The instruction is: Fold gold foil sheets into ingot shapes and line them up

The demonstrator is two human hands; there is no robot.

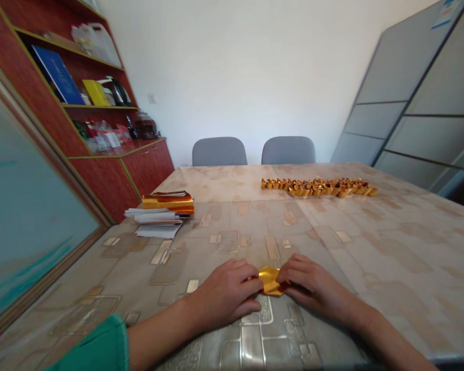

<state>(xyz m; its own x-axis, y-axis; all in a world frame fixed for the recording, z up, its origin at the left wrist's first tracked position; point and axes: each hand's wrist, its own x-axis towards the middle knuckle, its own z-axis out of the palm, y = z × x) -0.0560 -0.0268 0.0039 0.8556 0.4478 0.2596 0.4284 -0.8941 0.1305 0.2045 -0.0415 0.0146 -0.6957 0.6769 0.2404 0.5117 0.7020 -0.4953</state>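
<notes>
Between my two hands, just above or on the near part of the table, is a small piece of folded gold foil paper (269,281). My left hand (232,289) has its fingers closed on the paper's left end. At the right end, the fingers of my right hand (313,286) pinch it too. Both ends of the paper are partly hidden by my fingers. Several finished-looking gold paper ingots (320,187) stand in rows at the far right of the table.
A stack of gold and white paper sheets (160,214) lies on the table's left side. The table (216,216) has a patterned, shiny cover. Two grey chairs (219,151) stand behind it. A red shelf cabinet (147,165) is at the left, grey cabinet doors (386,77) at the right.
</notes>
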